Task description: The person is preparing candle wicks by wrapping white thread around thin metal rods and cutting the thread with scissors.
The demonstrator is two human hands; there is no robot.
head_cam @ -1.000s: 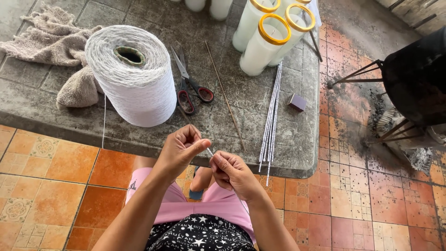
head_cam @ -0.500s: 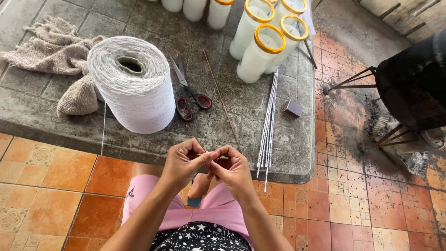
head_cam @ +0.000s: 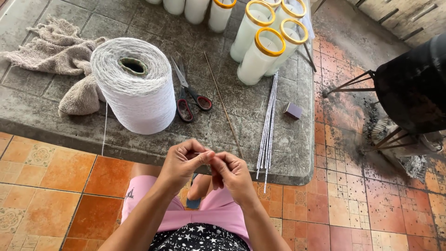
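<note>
My left hand (head_cam: 182,161) and my right hand (head_cam: 232,173) meet in front of the stone slab's (head_cam: 55,130) near edge, fingertips pinched together on a short bit of thin white string (head_cam: 200,153). Just beyond them on the slab stands a large spool of white string (head_cam: 134,86), with one strand hanging down over the edge (head_cam: 104,130). Red-handled scissors (head_cam: 189,95) lie to the right of the spool. A bundle of thin white wicks (head_cam: 268,125) lies past my right hand.
Several tall white candles in yellow-rimmed glasses (head_cam: 260,56) stand at the back of the slab. A beige knitted cloth (head_cam: 55,56) lies at the left, a thin stick (head_cam: 223,104) and a small purple box (head_cam: 292,110) nearby. A black pot on a metal stand (head_cam: 411,83) sits right.
My hands have drawn close together, fingertips now touching on the string; a second ago they were slightly apart. The view has tilted a little.
</note>
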